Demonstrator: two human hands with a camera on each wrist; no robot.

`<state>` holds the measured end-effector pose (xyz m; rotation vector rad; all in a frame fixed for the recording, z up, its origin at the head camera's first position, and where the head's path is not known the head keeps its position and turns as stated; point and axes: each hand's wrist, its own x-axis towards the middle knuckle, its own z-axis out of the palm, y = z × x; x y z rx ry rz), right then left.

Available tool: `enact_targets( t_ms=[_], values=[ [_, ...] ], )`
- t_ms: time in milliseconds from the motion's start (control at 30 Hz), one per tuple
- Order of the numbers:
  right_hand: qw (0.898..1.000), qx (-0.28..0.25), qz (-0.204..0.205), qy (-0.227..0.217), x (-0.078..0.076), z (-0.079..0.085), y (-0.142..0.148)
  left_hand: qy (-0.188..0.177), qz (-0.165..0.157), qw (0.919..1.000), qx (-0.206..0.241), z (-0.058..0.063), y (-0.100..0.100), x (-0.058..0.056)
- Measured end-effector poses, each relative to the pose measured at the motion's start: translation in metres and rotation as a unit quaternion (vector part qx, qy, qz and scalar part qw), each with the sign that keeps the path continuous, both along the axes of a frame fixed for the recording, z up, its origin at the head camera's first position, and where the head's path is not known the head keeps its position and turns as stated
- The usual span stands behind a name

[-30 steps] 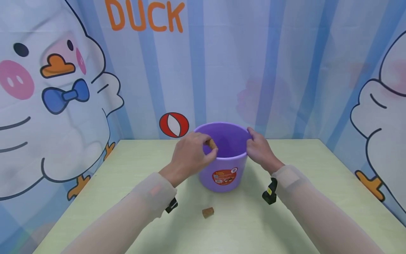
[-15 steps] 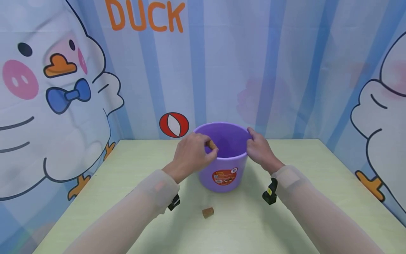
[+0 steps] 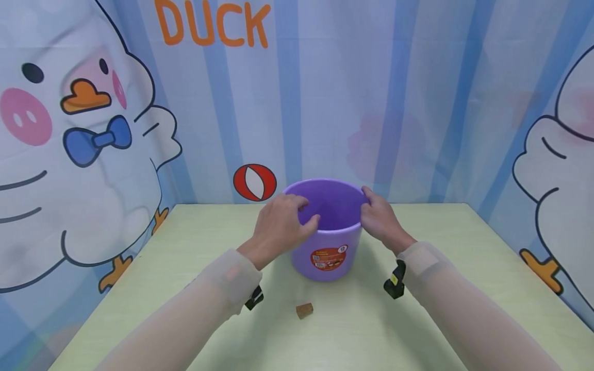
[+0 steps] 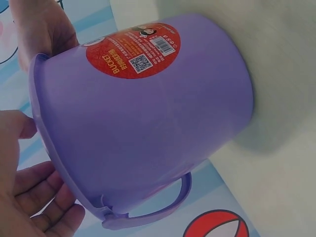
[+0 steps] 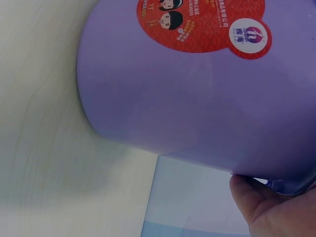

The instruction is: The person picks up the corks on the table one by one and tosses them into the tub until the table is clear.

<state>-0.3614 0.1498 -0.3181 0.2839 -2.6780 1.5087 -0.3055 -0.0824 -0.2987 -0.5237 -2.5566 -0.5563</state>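
Observation:
A purple plastic bucket point(image 3: 325, 238) stands upright on the table, a red label point(image 3: 328, 258) on its front. My left hand point(image 3: 280, 225) is over the left side of its mouth, thumb and fingers spread apart with nothing between them. In the left wrist view the fingers point(image 4: 37, 192) are near the rim, beside the bucket's handle point(image 4: 160, 215). My right hand point(image 3: 381, 219) grips the rim on the right side. In front of the bucket lies a small brown cork point(image 3: 304, 310). The bucket's bottom inside is hidden.
The pale wooden table point(image 3: 223, 226) ends at a striped blue curtain point(image 3: 320, 103) with duck drawings, close behind the bucket. A printed red-and-white ball point(image 3: 254, 182) is on the curtain left of the bucket. Both wrists carry small black cameras point(image 3: 394, 281).
The left thumb and fingers, which pinched a cork over the bucket, have spread and let it go; that cork is out of sight. The right hand and the bucket have not moved.

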Motion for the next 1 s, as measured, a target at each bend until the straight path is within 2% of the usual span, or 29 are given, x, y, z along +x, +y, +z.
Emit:
enact_targets(
  t_ms=[367,1000],
  values=[
    [1.0,-0.002,0.001,0.001,-0.001,0.0,0.0,0.025,-0.017,0.9995,0.013,0.002,-0.003,0.007],
    [1.0,0.002,0.002,0.003,0.0,0.0,0.001,0.078,-0.054,0.9955,-0.003,0.004,-0.008,0.026]
  ],
)
